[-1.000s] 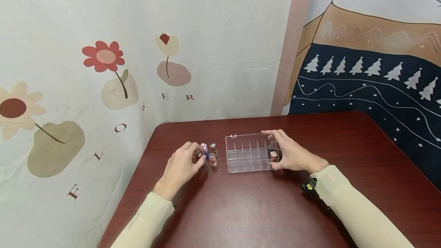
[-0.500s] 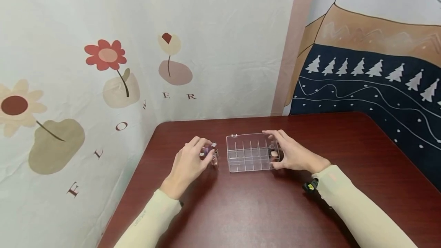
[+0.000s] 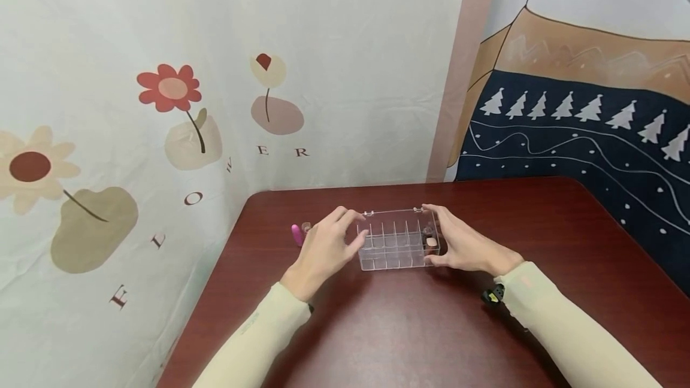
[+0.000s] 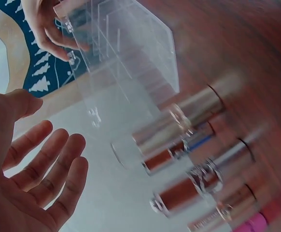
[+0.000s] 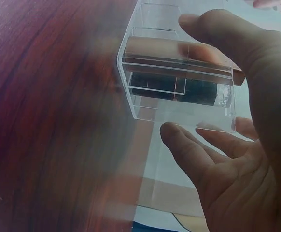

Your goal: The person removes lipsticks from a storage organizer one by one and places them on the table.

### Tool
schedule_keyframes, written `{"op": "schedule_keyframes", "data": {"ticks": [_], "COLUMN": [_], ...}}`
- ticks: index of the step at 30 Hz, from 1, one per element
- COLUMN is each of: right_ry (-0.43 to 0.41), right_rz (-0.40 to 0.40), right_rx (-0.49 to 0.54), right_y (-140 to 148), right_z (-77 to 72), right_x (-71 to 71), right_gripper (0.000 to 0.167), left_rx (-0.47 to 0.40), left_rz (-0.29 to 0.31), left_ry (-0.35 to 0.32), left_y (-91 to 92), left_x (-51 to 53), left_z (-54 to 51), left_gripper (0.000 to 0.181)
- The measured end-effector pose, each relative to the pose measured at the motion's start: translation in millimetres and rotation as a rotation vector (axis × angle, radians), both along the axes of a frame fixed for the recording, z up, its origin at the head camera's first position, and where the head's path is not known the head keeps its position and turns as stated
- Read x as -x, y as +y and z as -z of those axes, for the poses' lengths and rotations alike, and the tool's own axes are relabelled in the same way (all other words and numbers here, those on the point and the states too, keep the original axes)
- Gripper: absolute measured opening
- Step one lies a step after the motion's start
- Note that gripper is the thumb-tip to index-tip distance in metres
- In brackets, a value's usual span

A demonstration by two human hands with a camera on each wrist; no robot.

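Left hand (image 3: 326, 247) has swung right from the lipstick tubes (image 4: 181, 194) to near the left end of the clear box (image 3: 392, 260), fingers loosely spread, nothing held, so those tubes still stand outside on the desk (image 3: 409, 328); right hand (image 3: 468, 245) grips the box's right end.

A vertical pink stripe (image 3: 455, 70) runs down to the far edge of the dark red-brown table (image 3: 420, 328), which spreads out below the stripe. Left of the stripe hangs a pale sheet (image 3: 366, 47); on it, nearest the stripe, is a cream tulip (image 3: 272, 72), then a red flower (image 3: 171, 87), and farthest from the stripe a cream flower (image 3: 30, 166) with a brown centre. Brown letters (image 3: 262, 150) on that side spell FLOWER. Right of the stripe are a tan band (image 3: 593, 52) with pale zigzags and a dark blue area (image 3: 598, 142) bearing white fir trees (image 3: 622, 115).
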State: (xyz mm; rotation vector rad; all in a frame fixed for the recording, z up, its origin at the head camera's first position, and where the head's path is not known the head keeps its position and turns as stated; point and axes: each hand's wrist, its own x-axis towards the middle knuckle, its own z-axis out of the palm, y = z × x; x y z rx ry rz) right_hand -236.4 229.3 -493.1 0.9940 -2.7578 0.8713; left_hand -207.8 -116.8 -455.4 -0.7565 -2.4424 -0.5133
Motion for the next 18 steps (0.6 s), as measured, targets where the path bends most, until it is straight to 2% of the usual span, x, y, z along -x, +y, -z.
{"op": "schedule_keyframes", "data": {"ticks": [6,13,18], "right_ry": [0.042,-0.023,-0.032], "right_rz": [0.000,-0.050,-0.071], "right_rx": [-0.003,0.032,0.025], "right_y": [0.4,5.1,8.4], "right_z": [1.5,1.9,-0.8], "right_x": [1.7,4.5,6.2], "right_gripper": [0.110,0.108,0.108], "left_rx": [0.016,0.073,0.117], "left_rz": [0.068,0.117,0.147], "left_ry": [-0.001,-0.019,-0.057], "left_y": [16.2,34.8,51.0], "left_x": [5.5,12.8,19.3], "left_z": [-4.2,-8.3,-9.7], "left_gripper": [0.025,0.029,0.031]}}
